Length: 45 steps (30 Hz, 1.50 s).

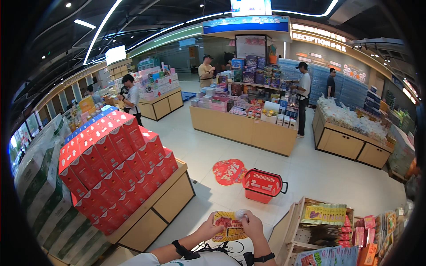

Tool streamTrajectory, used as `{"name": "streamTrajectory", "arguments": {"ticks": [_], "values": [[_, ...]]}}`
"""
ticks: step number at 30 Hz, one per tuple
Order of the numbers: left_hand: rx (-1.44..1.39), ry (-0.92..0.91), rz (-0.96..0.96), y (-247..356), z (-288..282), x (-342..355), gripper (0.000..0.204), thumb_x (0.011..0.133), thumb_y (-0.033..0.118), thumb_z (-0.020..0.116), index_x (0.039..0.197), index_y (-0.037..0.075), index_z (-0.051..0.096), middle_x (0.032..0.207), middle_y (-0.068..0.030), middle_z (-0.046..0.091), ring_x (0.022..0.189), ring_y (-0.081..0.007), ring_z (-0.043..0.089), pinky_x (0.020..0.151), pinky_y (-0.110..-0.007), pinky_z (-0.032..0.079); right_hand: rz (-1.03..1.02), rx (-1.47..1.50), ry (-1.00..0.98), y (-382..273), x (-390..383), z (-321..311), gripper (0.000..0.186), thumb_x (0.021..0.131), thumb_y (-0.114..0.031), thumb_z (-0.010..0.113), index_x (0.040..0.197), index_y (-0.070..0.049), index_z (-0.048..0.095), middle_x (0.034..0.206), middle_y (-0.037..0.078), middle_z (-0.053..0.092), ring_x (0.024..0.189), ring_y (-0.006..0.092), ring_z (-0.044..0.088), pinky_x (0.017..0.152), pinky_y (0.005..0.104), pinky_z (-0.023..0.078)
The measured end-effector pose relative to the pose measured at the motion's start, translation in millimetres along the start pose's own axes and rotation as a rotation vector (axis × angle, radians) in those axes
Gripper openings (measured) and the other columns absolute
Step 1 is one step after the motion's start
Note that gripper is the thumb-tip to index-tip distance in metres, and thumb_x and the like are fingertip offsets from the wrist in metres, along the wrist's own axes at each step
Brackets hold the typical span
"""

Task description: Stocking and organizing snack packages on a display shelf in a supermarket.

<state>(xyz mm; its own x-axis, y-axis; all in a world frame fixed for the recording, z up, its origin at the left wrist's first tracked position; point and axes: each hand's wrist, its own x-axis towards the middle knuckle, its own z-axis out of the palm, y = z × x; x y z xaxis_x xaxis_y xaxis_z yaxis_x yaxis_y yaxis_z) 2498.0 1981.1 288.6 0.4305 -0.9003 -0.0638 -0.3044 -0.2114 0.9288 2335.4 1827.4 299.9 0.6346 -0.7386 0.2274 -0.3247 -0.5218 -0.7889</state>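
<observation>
In front of my body I hold up a flat yellow printed packet (229, 231) with red and yellow food pictures on it. My left hand (209, 228) is closed on its left edge. My right hand (254, 226) grips the upper right corner, where a small crumpled whitish clear bit (241, 214) shows by the fingertips; I cannot make out what it is. Beyond my hands a red shopping basket (262, 186) with a black handle stands on the floor, apart from them. Below the packet hang thin black cords.
Stacked red boxes (111, 164) fill a wooden stand (164, 206) on the left. At the lower right, a wooden shelf (296, 221) holds snack bags (326, 213). Farther off are a goods counter (239, 131), a red floor mat (229, 172) and several people, one standing by the counter's right end (304, 95).
</observation>
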Motion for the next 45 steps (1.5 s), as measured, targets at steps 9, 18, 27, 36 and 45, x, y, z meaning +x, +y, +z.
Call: {"name": "streamTrajectory", "arguments": {"ticks": [9,18,27,36,45], "values": [[0.188,-0.246,0.075,20.0,36.1,22.0,0.069,0.084,0.031,0.062,0.14,0.014,0.025,0.099,-0.0225,0.064,0.088,-0.036,0.066,0.078,-0.039,0.051,0.101,0.017,0.018,7.4,-30.3,-14.9,0.032,0.088,-0.035,0.056,0.098,-0.006,0.062,0.08,0.015,0.065,0.072,0.0291,0.064,0.067,0.0365,0.05],[0.179,-0.467,0.165,13.6,41.2,60.6,0.076,0.084,0.031,0.061,0.145,0.017,0.018,0.096,-0.0219,0.063,0.084,-0.0355,0.065,0.075,-0.04,0.051,0.179,-0.077,0.206,17.5,-23.4,-19.3,0.031,0.082,-0.024,0.064,0.105,-0.006,0.055,0.078,0.013,0.063,0.067,0.0266,0.063,0.064,0.0361,0.051],[0.054,-0.511,0.3,13.0,27.0,121.5,0.077,0.083,0.03,0.061,0.144,0.015,0.016,0.101,-0.021,0.064,0.088,-0.0375,0.064,0.076,-0.04,0.051,0.161,0.195,0.395,49.2,32.6,6.0,0.027,0.08,-0.006,0.064,0.105,0.001,0.057,0.086,0.011,0.06,0.07,0.0163,0.061,0.061,0.028,0.049],[-0.1,-0.506,0.209,-4.6,-13.9,177.3,0.07,0.086,0.03,0.061,0.142,0.01,0.022,0.109,-0.0208,0.061,0.095,-0.0317,0.064,0.082,-0.036,0.049,-0.111,-0.163,0.259,-15.7,111.5,28.1,0.025,0.078,-0.009,0.063,0.102,-0.003,0.059,0.085,0.011,0.058,0.067,0.0222,0.058,0.062,0.0316,0.049],[-0.127,-0.44,0.214,20.5,-70.4,212.1,0.069,0.087,0.025,0.059,0.143,0.014,0.02,0.106,-0.0233,0.061,0.098,-0.0349,0.063,0.084,-0.039,0.049,0.164,-0.169,0.391,5.7,161.9,39.5,0.021,0.078,-0.005,0.061,0.098,-0.004,0.057,0.074,0.007,0.058,0.066,0.0162,0.059,0.062,0.0289,0.048]]}}
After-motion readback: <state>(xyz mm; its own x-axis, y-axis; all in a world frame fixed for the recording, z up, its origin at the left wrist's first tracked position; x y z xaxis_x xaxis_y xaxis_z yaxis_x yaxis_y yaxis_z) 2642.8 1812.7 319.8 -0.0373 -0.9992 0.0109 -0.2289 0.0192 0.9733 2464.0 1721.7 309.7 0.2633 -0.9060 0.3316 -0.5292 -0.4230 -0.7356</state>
